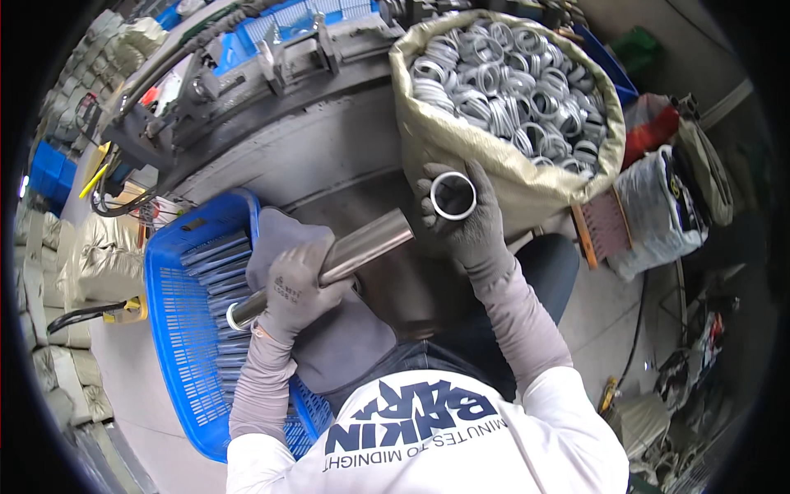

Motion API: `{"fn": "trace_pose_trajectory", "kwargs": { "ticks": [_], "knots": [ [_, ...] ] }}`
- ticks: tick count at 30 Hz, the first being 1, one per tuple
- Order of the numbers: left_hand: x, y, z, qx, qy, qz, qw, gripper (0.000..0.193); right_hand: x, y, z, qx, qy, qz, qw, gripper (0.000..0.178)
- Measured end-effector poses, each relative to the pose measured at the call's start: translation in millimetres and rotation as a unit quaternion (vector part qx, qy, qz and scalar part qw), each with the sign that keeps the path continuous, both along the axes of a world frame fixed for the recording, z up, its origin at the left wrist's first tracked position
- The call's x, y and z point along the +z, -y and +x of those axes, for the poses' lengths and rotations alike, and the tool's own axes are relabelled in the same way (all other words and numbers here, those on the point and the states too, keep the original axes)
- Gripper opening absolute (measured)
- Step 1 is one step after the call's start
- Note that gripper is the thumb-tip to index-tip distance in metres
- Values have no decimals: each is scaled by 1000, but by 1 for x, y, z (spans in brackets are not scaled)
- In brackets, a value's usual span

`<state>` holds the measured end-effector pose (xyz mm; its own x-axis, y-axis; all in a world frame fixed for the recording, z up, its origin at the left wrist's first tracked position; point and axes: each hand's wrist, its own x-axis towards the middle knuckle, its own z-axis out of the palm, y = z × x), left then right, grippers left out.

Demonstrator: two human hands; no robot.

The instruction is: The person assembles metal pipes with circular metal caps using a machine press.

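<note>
My left hand (298,288), in a grey glove, is closed around a shiny metal tube (374,242) that slants from lower left to upper right. A white ring (233,319) sits around the tube's lower left end. My right hand (479,230), also gloved, holds another white ring (453,218) between thumb and fingers, apart from the tube's upper right end. Just beyond it stands a beige woven sack (518,191) filled with many similar rings (510,95). On my left, a blue plastic basket (156,284) holds several metal tubes (220,272) lying side by side.
A grey cloth (346,350) covers my lap between the hands. Ahead runs a metal machine bed (280,90) with blue crates (288,20) behind it. Right of the sack are a reddish-brown board (605,226) and a white bag (658,222). Wrapped bundles (107,263) are stacked at far left.
</note>
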<state>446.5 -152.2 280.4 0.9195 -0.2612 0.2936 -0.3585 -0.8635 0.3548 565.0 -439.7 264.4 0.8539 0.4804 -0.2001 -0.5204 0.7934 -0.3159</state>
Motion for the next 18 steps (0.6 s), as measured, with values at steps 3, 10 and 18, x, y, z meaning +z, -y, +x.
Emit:
{"fn": "trace_pose_trajectory", "kwargs": {
  "ticks": [3,10,18],
  "knots": [
    [-6,4,8,-6,21,-9,1000,67,-11,4,4,-1,2,-8,1000,65],
    [-1,10,4,-5,22,-9,1000,64,-34,-6,-2,-21,95,-211,973,54],
    [-3,16,7,-12,28,-6,1000,61,-37,-28,-22,-101,396,-466,785,38]
  ]
}}
